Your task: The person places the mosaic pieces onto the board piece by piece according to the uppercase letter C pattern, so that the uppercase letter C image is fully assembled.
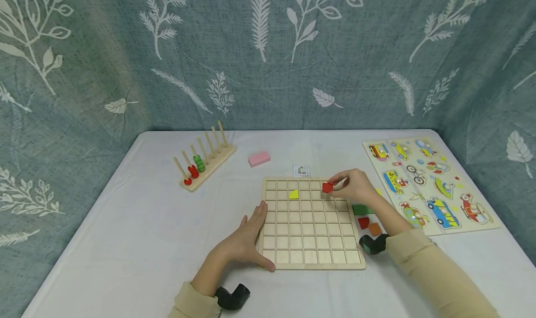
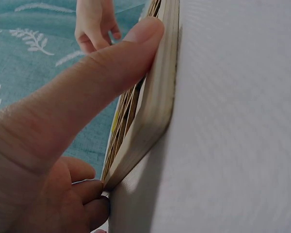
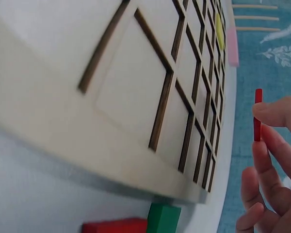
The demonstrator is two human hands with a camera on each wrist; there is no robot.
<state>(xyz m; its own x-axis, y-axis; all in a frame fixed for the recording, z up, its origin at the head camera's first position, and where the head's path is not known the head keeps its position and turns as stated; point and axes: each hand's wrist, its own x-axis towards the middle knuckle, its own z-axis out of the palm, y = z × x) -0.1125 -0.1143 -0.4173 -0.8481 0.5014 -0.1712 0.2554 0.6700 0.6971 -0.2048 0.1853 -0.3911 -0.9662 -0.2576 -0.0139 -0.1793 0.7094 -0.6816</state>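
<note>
Left hand, fingers spread, touches left edge of gridded board; right hand pinches red tile over board's far right part. Yellow piece sits in grid. Green block, orange block lie right; pink block beyond, on desk.

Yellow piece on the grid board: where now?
Head view: the yellow piece lies on the grid board, second row from the far edge, third column from left, left of the red piece in the right hand.
</note>
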